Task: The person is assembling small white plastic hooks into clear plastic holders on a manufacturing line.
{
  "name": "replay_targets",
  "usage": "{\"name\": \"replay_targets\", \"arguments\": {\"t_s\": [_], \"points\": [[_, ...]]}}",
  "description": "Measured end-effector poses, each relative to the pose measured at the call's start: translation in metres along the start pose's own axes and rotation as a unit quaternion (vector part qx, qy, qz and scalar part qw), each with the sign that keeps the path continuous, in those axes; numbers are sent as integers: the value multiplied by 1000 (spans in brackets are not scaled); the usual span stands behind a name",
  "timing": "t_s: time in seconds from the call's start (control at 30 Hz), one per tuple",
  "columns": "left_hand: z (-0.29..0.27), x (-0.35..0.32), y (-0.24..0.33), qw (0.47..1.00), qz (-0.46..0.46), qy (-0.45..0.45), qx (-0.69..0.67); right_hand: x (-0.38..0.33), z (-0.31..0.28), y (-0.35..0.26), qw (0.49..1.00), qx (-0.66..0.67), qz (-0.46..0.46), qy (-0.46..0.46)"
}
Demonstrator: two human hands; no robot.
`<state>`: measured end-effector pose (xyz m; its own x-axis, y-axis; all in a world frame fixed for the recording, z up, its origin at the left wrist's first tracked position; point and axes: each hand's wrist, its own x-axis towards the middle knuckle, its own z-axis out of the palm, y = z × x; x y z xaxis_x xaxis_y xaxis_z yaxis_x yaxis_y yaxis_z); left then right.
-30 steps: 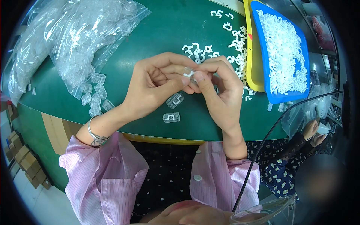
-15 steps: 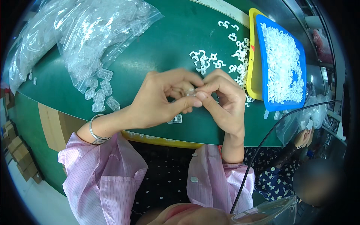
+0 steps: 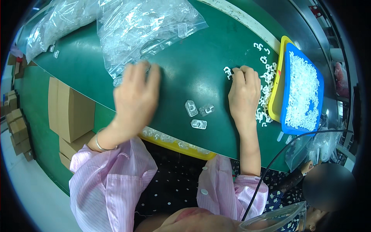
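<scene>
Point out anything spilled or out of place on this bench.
Small white clips lie loose on the green table beside the blue tray, by the right hand. Three clear housings lie scattered between both hands.

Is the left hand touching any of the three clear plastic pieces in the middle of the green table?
Apart. In the head view, green table shows between the left hand and the clear plastic pieces.
</scene>
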<state>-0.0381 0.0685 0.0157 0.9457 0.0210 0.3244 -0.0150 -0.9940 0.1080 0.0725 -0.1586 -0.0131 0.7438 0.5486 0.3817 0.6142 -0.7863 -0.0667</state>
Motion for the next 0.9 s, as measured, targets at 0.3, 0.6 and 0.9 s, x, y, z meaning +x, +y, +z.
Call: {"name": "replay_targets", "arguments": {"t_s": [0.3,0.6,0.9], "points": [[11,33,-31,995,69,-69,-14,17,-5,21,963,227,135,44],[10,77,36,768,-107,-167,-609,10,-25,21,864,418,274,66],[41,70,38,488,-184,-285,-804,-8,-11,29,795,523,307,-13]]}}
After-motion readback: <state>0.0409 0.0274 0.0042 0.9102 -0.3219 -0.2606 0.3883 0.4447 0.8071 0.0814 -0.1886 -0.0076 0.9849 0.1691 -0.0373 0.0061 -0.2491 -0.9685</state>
